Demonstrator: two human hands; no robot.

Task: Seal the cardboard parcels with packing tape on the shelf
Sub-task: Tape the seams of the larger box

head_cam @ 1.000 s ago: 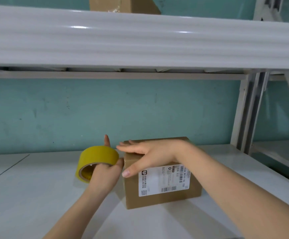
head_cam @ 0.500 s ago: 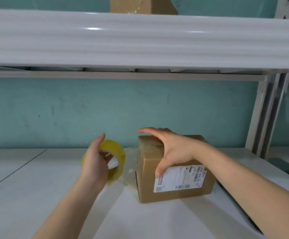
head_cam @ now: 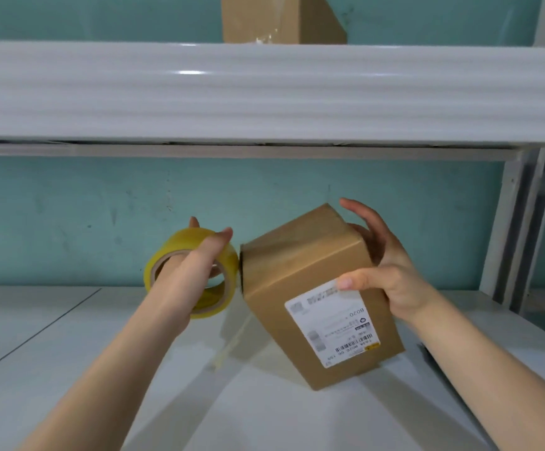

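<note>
On the shelf (head_cam: 69, 353), holding the box (head_cam: 297, 271) tipped up in the right hand (head_cam: 391, 278). Gripping the tape roll (head_cam: 220, 304) in the left hand (head_cam: 196, 271), touching the box's left side. Probably partway through taping; not sealed yet.

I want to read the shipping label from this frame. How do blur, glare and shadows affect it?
Head view: the label on the tilted parcel is soft, its small print unreadable. Same view: a glare streak lies on the upper shelf edge, away from the label. Soft arm shadows fall on the lower shelf, not on the label.
</note>
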